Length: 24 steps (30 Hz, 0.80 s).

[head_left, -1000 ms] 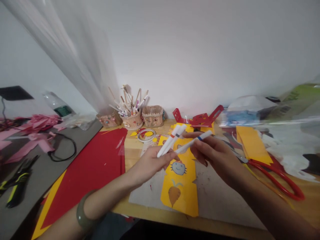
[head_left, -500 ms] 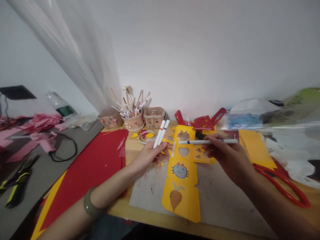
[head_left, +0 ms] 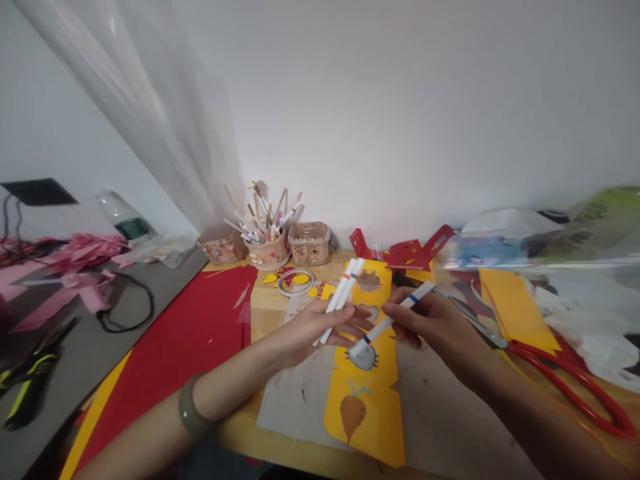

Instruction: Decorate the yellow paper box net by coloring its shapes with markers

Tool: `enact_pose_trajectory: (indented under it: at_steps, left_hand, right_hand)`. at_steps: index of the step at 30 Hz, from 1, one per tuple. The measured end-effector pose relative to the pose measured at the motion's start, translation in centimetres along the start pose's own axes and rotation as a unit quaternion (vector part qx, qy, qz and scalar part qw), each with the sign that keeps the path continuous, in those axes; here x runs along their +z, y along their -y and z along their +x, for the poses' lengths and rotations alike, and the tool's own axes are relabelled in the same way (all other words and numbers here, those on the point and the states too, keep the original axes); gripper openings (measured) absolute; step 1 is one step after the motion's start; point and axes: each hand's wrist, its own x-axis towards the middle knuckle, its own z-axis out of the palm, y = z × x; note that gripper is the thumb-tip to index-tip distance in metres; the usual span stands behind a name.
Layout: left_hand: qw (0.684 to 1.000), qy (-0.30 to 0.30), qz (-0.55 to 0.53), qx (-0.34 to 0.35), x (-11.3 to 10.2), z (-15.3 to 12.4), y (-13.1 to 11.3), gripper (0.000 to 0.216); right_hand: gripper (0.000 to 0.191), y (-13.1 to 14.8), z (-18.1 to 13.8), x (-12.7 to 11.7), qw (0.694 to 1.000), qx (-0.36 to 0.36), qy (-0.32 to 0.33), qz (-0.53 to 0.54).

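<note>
My left hand [head_left: 313, 328] is closed round two white marker pens [head_left: 343, 296] that point up and away from me. My right hand [head_left: 434, 319] grips a third white marker with a blue band [head_left: 387, 323], its tip down on a yellow paper strip [head_left: 367, 380]. The strip lies lengthwise on the table and bears cut-out and drawn shapes: a grey face under the tip, an orange carrot nearer me, a heart further off. A green bangle [head_left: 189, 412] sits on my left wrist.
A red sheet [head_left: 185, 340] covers the table's left part. Woven cups with sticks and pens [head_left: 267, 243] stand by the wall, red paper cut-outs [head_left: 405, 250] beside them. Red-handled scissors [head_left: 565, 380] and yellow paper [head_left: 515, 307] lie right. Pink scraps and a black cable [head_left: 125, 310] lie far left.
My right hand turned its marker from level to tip-down and brought it onto the grey face on the yellow strip. My left hand moved slightly right with its two markers.
</note>
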Motion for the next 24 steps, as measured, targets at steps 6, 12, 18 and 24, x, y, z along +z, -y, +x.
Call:
enact_pose_trajectory:
  at_steps: [6,12,18,24]
  left_hand:
    - [0.993,0.11,-0.025,-0.039,0.6,0.3,0.0,0.036]
    - [0.974,0.191,-0.061,-0.103,-0.6,1.0,-0.2,0.041]
    - [0.968,0.205,-0.073,-0.127,-0.8,1.6,-0.2,0.049]
    - [0.989,0.024,0.148,0.016,-0.2,1.4,-0.6,0.032]
  right_hand:
    - [0.027,0.3,1.4,1.7,1.0,-0.001,0.021,-0.001]
    - [0.033,0.9,2.0,2.6,0.999,0.006,0.033,0.021]
    - [0.031,1.2,2.8,2.9,1.0,0.001,0.023,-0.001]
    - [0.035,0.7,3.6,2.2,0.993,-0.05,-0.102,-0.045]
